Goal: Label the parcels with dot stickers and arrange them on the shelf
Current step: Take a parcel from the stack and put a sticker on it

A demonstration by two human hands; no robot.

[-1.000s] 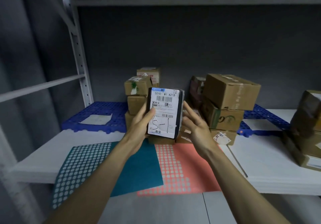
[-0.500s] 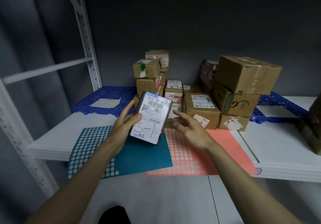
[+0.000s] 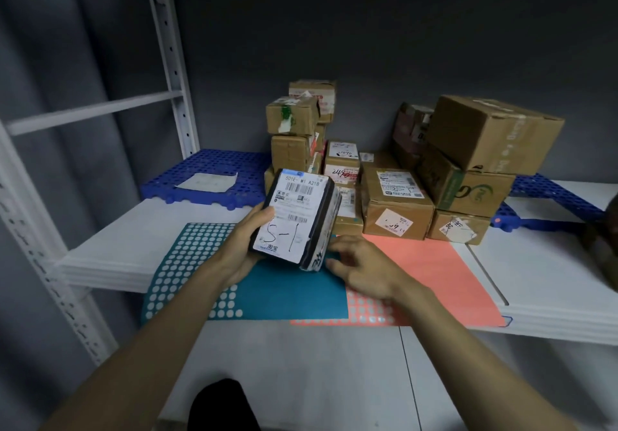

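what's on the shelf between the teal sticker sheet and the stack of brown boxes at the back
In the head view, the black parcel held in the left hand hangs over that stretch; beside it the salmon sticker sheet runs right up to the brown boxes.

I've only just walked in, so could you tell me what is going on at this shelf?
A person is labelling parcels. The left hand grips a black-wrapped parcel marked "S-1", tilted above the teal sticker sheet. The right hand reaches down over the pink sticker sheet, apparently for a dot. Cardboard boxes are stacked behind on the white shelf.
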